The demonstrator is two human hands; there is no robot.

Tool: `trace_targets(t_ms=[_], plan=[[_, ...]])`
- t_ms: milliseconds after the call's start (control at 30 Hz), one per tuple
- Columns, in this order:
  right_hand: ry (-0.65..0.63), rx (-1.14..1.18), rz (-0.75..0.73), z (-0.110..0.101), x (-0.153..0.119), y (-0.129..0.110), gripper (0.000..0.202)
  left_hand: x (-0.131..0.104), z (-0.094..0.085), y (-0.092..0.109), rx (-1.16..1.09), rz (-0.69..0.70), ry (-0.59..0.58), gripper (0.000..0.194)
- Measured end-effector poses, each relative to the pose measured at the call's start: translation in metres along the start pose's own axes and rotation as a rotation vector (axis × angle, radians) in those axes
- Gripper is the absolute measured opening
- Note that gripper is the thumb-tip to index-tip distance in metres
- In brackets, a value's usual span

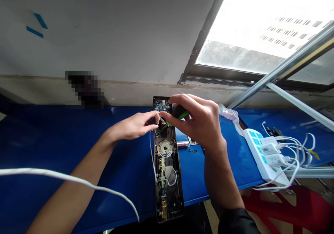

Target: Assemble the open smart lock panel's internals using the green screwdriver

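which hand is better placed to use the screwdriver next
Probably the right hand: it holds the screwdriver, shaft angled over the black housing. The left hand, at the housing's left edge, shows no tool.

Green and black on my screwdriver (180,112)
I see a black casing (170,200), gold-coloured cylinder (164,206), plain blue tabletop (130,166), white power strip (268,172) with light-blue sockets (256,142).

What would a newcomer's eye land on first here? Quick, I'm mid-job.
Probably the long, open black housing in the middle, reaching past the near edge of the blue table, with a brass cylinder at its near end. Over its far part, the right hand holds a green-and-black screwdriver, with the left hand opposite. Next, the glaring window at upper right and the white power strip at right.
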State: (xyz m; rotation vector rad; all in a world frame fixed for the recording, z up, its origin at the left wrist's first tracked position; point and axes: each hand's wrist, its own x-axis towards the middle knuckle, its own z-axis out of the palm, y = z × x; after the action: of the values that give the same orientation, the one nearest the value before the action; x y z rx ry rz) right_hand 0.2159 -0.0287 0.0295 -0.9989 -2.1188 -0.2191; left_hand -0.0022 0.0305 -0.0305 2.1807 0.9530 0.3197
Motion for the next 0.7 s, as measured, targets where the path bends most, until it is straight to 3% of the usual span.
trace_targets(t_ms=[100, 367, 467, 633, 700], plan=[[-0.056, 0.136, 0.013, -0.001, 0.001, -0.004, 0.012, 0.0, 0.0, 0.0, -0.01, 0.008, 0.005, 0.029], [-0.212, 0.384, -0.026, -0.012, 0.002, -0.004, 0.03, 0.001, -0.001, -0.002, -0.032, 0.015, 0.016, 0.028], [-0.191, 0.348, -0.038, -0.013, 0.001, 0.0, 0.029, 0.001, -0.001, 0.0, -0.032, 0.01, 0.009, 0.027], [-0.127, 0.233, -0.021, -0.011, -0.001, 0.004, 0.011, -0.001, -0.001, 0.005, -0.002, -0.01, 0.014, 0.026], [-0.167, 0.312, -0.027, -0.012, -0.001, 0.003, 0.024, -0.002, -0.001, 0.006, 0.007, -0.009, 0.026, 0.027]])
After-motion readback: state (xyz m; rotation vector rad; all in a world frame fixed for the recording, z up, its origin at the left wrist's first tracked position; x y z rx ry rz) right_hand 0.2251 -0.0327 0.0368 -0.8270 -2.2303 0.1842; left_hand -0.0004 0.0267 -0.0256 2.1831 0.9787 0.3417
